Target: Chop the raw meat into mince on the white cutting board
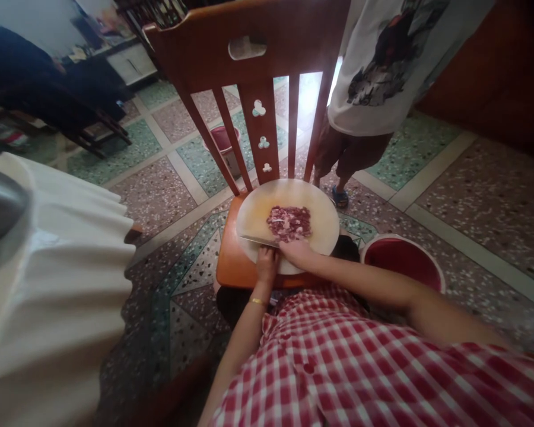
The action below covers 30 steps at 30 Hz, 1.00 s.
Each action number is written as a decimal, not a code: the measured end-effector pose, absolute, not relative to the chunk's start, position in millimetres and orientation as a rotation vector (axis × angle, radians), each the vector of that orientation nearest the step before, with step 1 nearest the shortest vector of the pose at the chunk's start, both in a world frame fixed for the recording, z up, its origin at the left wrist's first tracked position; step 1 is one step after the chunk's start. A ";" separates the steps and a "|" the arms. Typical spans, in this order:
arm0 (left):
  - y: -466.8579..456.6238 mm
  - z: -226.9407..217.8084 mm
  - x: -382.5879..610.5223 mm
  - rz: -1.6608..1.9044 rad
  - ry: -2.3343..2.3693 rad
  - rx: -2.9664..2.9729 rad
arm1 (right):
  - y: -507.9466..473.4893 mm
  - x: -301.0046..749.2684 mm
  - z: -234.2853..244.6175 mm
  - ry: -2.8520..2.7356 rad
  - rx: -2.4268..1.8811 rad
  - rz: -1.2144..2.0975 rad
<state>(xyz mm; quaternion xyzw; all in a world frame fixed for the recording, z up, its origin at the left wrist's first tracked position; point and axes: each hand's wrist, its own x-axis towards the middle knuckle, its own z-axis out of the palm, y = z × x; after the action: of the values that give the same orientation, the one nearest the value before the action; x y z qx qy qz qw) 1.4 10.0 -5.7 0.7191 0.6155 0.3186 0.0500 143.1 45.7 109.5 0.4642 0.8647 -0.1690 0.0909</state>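
Note:
Chopped red meat [289,222] lies in a rough patch on a round, pale cutting board [323,207]. The board rests on the seat of a wooden chair [231,261]. My right hand [297,254] is closed around the handle of a knife [258,241], just on the near side of the meat. Its blade points left across the board and shows nearly edge-on. My left hand [267,264] is at the board's near edge, right below the blade, with its fingers stretched forward. Whether those fingertips touch the blade is too small to tell.
The chair's slatted back [244,65] rises behind the board. A red basin [403,261] stands on the floor at right, and a bucket [225,139] beyond the chair. A cloth-covered table [71,255] is at left. A person in a white shirt [374,71] stands close behind the chair.

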 end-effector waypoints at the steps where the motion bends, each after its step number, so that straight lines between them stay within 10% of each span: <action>1: 9.7 -2.8 2.8 0.980 1.875 2.181 | 44.1 157.8 106.9 2.594 1.340 -0.503; 30: 11.7 5.4 5.3 1.039 1.828 2.167 | 46.9 177.1 109.1 2.476 1.391 -0.510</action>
<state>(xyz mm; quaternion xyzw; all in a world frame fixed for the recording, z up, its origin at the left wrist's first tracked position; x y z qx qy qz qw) 5.3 11.7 5.4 0.7163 0.6044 0.3433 0.0610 177.1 46.9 109.1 0.4781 0.8511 -0.1752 0.1278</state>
